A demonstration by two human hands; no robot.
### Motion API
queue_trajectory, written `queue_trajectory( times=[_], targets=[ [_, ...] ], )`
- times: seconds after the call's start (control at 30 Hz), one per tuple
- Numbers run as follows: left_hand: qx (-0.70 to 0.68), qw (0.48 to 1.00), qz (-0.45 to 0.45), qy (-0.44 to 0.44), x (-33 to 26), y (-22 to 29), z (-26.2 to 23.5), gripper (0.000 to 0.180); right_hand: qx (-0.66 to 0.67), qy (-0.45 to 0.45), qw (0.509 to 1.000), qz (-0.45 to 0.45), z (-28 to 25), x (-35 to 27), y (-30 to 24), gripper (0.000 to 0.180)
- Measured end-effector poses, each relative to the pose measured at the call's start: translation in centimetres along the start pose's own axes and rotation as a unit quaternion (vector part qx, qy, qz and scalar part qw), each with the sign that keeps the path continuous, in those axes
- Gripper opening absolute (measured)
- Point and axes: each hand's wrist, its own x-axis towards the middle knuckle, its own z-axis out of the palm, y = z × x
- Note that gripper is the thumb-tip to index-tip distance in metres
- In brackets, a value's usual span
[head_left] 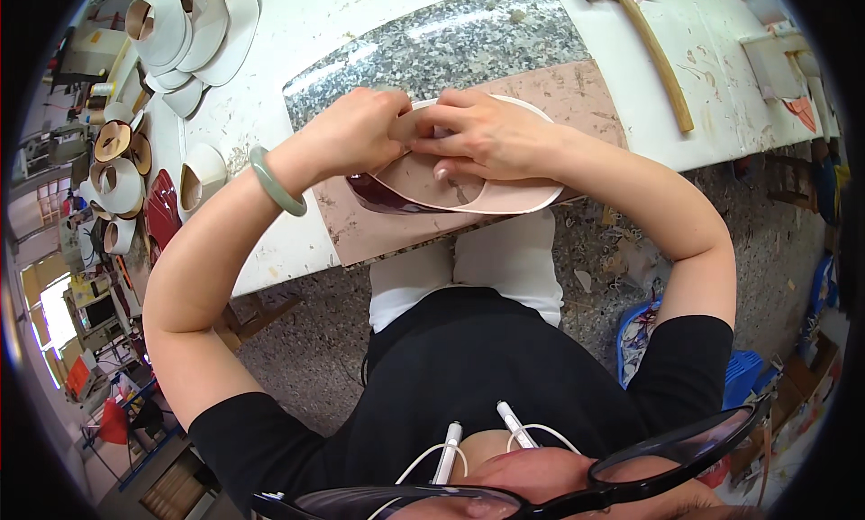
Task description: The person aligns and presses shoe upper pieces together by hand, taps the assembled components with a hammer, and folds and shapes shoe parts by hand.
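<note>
A dark red, glossy shoe upper with a pale beige lining lies bent into an open loop in front of me. My left hand is closed, its fingers pinching the upper's far left edge. Across from it, my right hand grips the same far edge with bent fingers, some of them reaching inside the loop. Both sets of fingertips nearly meet, and they hide the spot where they press. Under the upper is a pinkish-tan work sheet.
A speckled grey slab lies beyond the sheet. To the right rests a hammer with a wooden handle. Several pale shoe uppers are piled at the far left, near dark red pieces. A white box stands far right.
</note>
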Motion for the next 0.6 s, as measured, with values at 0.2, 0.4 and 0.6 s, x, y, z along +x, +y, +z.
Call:
queue_trajectory(
  times=[0.2,0.4,0.6],
  targets=[
    [0.075,0.995,0.065,0.026,-0.2,-0.6,1.0,0.033,0.008,-0.029,0.998,-0.062,0.0,0.9,1.1,0.035],
    [-0.041,0.999,0.009,0.020,-0.7,0.0,-0.2,0.021,0.020,-0.082,0.994,-0.063,0.0,1.7,1.3,0.032],
    [-0.154,0.982,-0.075,0.079,-1.5,-0.5,0.2,0.021,-0.027,-0.005,0.992,-0.123,0.1,1.7,1.2,0.033]
  ],
)
